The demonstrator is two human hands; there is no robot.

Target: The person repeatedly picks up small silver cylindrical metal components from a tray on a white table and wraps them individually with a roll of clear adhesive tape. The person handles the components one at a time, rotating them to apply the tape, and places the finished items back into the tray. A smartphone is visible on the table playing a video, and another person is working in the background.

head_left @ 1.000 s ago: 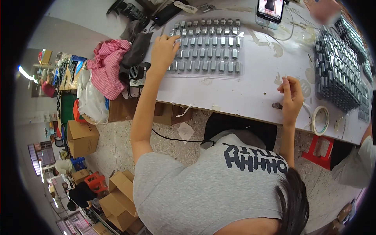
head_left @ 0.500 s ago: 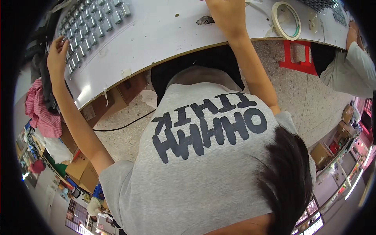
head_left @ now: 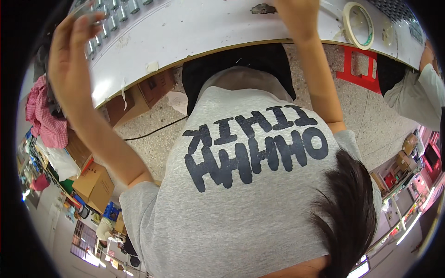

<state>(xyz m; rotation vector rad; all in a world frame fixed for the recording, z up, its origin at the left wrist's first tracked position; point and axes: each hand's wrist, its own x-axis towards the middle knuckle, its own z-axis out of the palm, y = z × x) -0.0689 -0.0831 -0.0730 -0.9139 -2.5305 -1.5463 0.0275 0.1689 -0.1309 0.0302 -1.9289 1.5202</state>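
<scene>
My left hand (head_left: 72, 65) is raised over the left end of the white table (head_left: 185, 34), blurred by motion. Its thumb and fingers pinch a small metal cylinder (head_left: 84, 8), which is smeared in the picture. Beneath and beyond them, rows of upright silver metal cylinders (head_left: 123, 14) stand on the tabletop, partly covered by the hand. My right hand (head_left: 299, 16) is over the table at the top edge of the view. Its fingers are cut off there, so whatever they hold does not show.
A roll of tape (head_left: 366, 44) lies right of my right hand, and a dark patch (head_left: 263, 9) marks the tabletop to its left. More small parts (head_left: 391, 9) stand at the far right, near another person's arm (head_left: 426, 58). A red stool (head_left: 354, 69) is below the table.
My left hand has lifted off the edge of the cylinder rows, coming up closer with a cylinder in its fingers. My right hand appears slightly farther right and higher in the picture.
</scene>
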